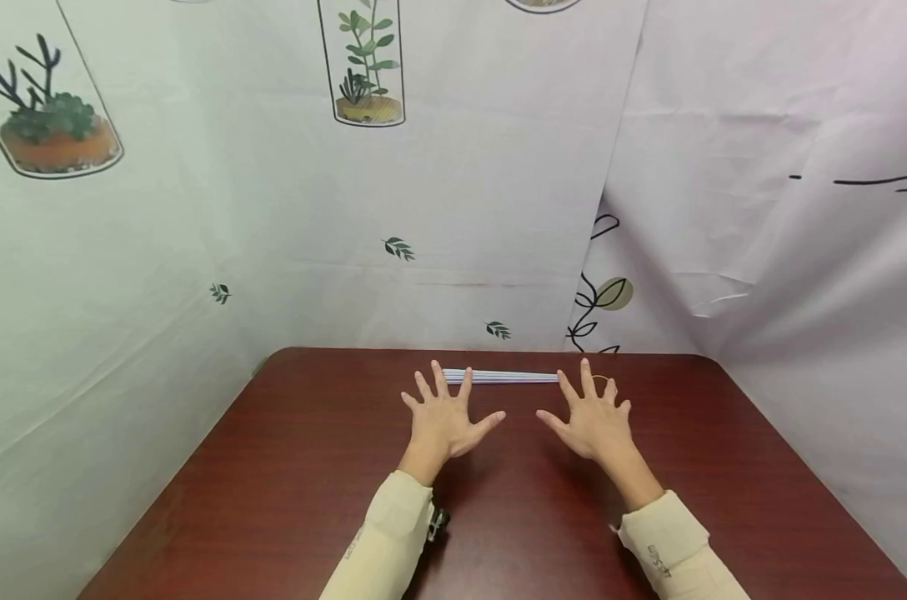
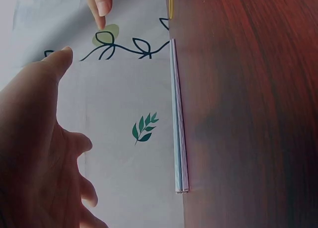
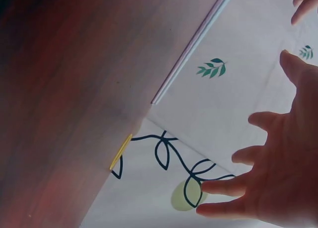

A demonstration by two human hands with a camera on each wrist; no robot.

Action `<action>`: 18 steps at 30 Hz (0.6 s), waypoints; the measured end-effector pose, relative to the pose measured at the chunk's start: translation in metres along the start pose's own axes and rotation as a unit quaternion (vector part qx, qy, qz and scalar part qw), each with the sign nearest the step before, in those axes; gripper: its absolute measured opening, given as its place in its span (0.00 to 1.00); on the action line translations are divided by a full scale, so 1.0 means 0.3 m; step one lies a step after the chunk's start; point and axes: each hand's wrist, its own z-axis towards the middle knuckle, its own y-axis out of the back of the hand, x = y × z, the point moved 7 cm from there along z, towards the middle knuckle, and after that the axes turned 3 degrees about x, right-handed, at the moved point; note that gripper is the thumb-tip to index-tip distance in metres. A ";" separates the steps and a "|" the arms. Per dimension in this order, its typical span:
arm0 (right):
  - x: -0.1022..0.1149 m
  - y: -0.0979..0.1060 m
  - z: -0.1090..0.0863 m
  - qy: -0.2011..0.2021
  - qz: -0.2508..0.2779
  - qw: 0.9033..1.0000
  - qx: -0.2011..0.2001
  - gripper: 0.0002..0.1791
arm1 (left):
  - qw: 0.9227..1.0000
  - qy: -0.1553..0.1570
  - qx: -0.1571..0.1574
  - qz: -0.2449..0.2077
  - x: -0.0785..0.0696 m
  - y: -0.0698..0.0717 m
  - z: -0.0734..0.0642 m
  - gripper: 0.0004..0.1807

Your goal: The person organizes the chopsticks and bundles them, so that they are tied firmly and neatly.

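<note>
Both my hands are held up over the brown table with fingers spread, and neither holds anything. My left hand [image 1: 440, 421] is left of the middle, its fingertips overlapping the left end of a row of thin straws [image 1: 506, 377] in the head view. Opposite it is my right hand [image 1: 598, 425], thumb toward the left one. The straws lie side by side near the far edge, pale blue and pinkish in the left wrist view. To their right lies a thin yellow loop [image 3: 120, 152] like a rubber band, partly hidden behind my right fingers in the head view.
The dark red-brown tabletop [image 1: 311, 467] has rounded far corners. White cloth [image 1: 453, 208] printed with plants and leaves hangs behind the table and along both sides. A dark device [image 1: 438, 523] sits under my left cuff.
</note>
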 end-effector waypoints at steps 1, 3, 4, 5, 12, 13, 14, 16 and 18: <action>0.000 0.000 0.001 0.000 0.000 1.000 0.000 0.48 | 1.000 -0.001 -0.001 0.000 -0.002 0.001 0.000 0.52; -0.001 0.002 0.001 0.000 -0.001 1.000 0.000 0.48 | 1.000 -0.003 -0.003 0.003 -0.004 0.003 0.000 0.52; -0.001 0.003 0.002 0.000 -0.002 1.000 -0.001 0.48 | 1.000 -0.005 -0.005 0.004 -0.005 0.005 0.000 0.52; -0.002 0.004 0.004 0.001 -0.003 1.000 -0.001 0.47 | 1.000 -0.007 -0.006 0.005 -0.007 0.007 0.000 0.52; -0.003 0.004 0.005 0.008 -0.016 1.000 0.002 0.45 | 1.000 -0.011 -0.003 0.011 -0.009 0.006 -0.004 0.51; -0.002 0.003 0.004 0.009 -0.019 1.000 0.002 0.45 | 1.000 -0.011 -0.001 0.013 -0.009 0.003 -0.005 0.51; -0.002 0.003 0.002 0.010 -0.022 1.000 0.003 0.45 | 1.000 -0.011 0.001 0.017 -0.008 0.001 -0.005 0.51; 0.001 0.002 -0.001 0.014 -0.026 1.000 0.002 0.44 | 1.000 -0.012 0.001 0.023 -0.007 -0.003 -0.007 0.51; 0.001 0.001 -0.004 0.014 -0.026 1.000 0.005 0.44 | 1.000 -0.015 0.002 0.024 -0.007 -0.006 -0.007 0.52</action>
